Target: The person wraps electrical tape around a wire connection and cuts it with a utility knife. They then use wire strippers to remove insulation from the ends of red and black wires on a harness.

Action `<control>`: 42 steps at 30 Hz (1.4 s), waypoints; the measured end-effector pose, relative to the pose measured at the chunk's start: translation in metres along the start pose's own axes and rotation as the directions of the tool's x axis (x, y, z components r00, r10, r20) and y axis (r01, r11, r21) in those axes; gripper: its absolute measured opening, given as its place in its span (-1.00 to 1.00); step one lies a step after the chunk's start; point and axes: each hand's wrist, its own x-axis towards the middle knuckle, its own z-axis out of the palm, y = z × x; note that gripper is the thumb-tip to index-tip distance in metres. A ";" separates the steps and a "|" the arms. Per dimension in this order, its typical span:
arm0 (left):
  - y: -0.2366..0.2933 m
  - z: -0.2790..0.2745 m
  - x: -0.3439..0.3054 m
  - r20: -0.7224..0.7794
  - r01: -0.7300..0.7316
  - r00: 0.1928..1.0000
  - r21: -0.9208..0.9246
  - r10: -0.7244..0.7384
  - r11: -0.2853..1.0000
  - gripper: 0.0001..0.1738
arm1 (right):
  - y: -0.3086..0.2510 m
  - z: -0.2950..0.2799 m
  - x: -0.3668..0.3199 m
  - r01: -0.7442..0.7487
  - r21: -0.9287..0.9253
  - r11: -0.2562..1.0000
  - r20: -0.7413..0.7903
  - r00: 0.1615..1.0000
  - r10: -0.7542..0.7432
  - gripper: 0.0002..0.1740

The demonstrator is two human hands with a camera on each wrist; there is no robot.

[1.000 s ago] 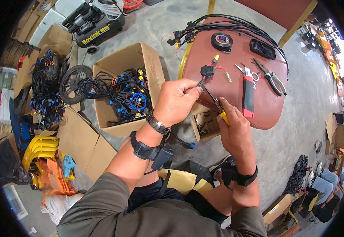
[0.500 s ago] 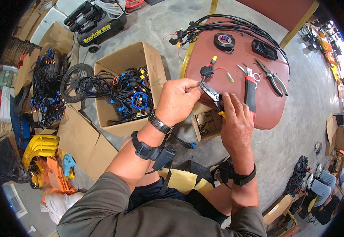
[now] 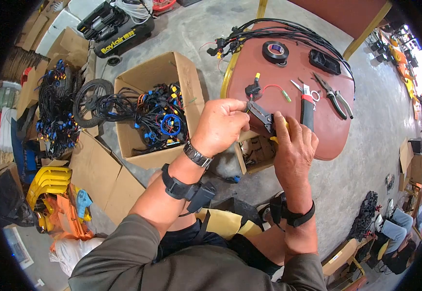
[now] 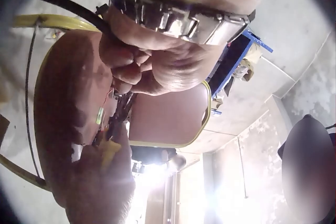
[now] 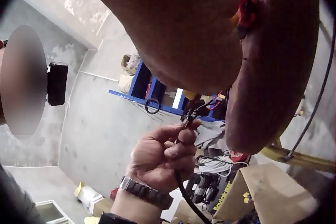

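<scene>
In the head view my left hand (image 3: 221, 123) pinches a black cable near a small black connector (image 3: 253, 89), which has a yellow-tipped lead and a red wire ending in a clear-green terminal (image 3: 286, 96). My right hand (image 3: 294, 148) grips yellow-handled wire pliers (image 3: 261, 115), whose metal jaws lie at the cable beside the left fingertips. The left wrist view shows the yellow handle (image 4: 109, 152) within the right hand (image 4: 102, 187). From the right wrist view, the black cable (image 5: 188, 201) hangs down out of the left hand (image 5: 165, 155). Whether the jaws touch the wire is unclear.
On the red-brown stool (image 3: 325, 145) lie black tape (image 3: 275, 52), a black tray (image 3: 324, 61), a red-and-black knife (image 3: 307, 111), other pliers (image 3: 334, 99) and a cable bundle (image 3: 293, 32). A cardboard box (image 3: 189, 80) of cables stands left, a smaller box (image 3: 255, 167) below.
The pliers have turned to show their flat side, and the right hand has shifted slightly right with its fingers spread differently. The connector and its red wire have tilted a little. The left hand stays at the cable.
</scene>
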 end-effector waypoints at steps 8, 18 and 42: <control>0.003 -0.002 -0.001 0.009 0.020 1.000 -0.022 -0.020 1.000 -0.79 | -0.002 -0.003 0.001 0.002 0.031 1.000 0.033 0.999 -0.003 -0.41; -0.008 -0.001 0.001 0.048 0.095 0.995 -0.243 -0.086 0.965 -0.72 | -0.001 -0.007 -0.001 -0.162 0.343 0.925 0.224 0.971 0.087 -0.41; -0.006 -0.019 -0.001 0.347 -0.024 0.913 -0.482 0.216 0.876 -0.70 | 0.012 -0.018 -0.009 -0.694 0.663 -0.281 0.642 0.720 -0.265 -0.58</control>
